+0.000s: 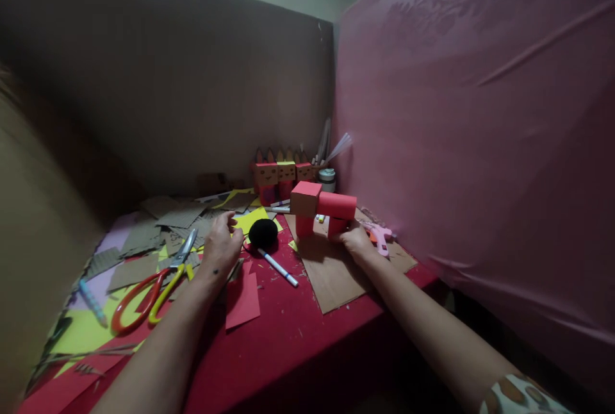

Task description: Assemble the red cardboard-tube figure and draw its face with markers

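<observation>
Your left forearm (pixel 175 324) reaches up and forward to a wrist (pixel 218 261) bearing a small dark spot (pixel 216 271); your left hand (pixel 223 238) curves loosely, fingers bent. Your right forearm (pixel 427 314) slants inward, your right hand (pixel 358 241) gripping, fingertips mostly hidden.

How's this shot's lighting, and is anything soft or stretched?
Head view: dim, with the tablecloth darkening toward its front; head view: pale sheen high on the pink sheet; head view: red figure fairly clear, small figures behind softer; head view: forearms look stretched near edges.
</observation>
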Tool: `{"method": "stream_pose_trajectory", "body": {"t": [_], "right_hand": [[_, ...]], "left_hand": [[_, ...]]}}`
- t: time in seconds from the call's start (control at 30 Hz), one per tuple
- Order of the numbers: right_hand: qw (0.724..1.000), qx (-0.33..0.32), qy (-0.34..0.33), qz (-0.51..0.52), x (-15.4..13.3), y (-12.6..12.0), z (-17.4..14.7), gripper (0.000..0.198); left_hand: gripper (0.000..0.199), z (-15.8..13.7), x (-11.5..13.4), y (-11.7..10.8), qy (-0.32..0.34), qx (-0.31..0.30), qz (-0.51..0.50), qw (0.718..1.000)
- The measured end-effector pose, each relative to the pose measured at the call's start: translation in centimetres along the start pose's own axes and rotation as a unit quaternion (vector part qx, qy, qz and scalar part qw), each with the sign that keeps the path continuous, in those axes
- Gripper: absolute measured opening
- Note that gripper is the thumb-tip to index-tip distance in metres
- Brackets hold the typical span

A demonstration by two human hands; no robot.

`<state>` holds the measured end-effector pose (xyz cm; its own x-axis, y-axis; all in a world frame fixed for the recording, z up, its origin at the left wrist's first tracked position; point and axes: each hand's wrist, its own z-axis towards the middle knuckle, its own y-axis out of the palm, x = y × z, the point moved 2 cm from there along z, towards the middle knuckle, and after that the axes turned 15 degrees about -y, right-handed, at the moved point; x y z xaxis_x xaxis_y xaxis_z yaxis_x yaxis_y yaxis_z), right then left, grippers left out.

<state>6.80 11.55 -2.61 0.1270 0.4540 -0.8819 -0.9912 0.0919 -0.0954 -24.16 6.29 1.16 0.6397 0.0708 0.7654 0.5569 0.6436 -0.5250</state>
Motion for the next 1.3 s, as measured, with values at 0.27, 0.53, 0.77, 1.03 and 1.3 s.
{"method": "stream_pose_trajectory", "body": {"t": [0.27,0.53,0.77,1.03,1.3], "right_hand": [[0.998,0.008,-0.004,-0.066,0.3,0.5,0.5,0.024],[0.993,0.032,-0.001,-0.114,0.7,1.8,1.0,0.03],[0.989,0.06,-0.021,-0.136,0.4,1.7,0.9,0.023],[0.989,0.057,-0.023,-0.133,0.2,1.8,1.0,0.028],[0.995,0.014,-0.035,-0.094,-0.5,1.4,1.5,0.031]], "left_hand": [[0.043,0.1,0.0,0.4,0.003,0.014,0.01,1.0],[0.042,0.2,-0.2,0.3,0.015,0.008,0.024,1.0],[0.044,0.2,-0.2,0.4,0.015,0.002,0.035,0.999],[0.043,0.1,-0.2,0.3,0.021,-0.008,0.042,0.999],[0.043,0.2,-0.3,0.4,0.023,0.001,0.051,0.998]]}}
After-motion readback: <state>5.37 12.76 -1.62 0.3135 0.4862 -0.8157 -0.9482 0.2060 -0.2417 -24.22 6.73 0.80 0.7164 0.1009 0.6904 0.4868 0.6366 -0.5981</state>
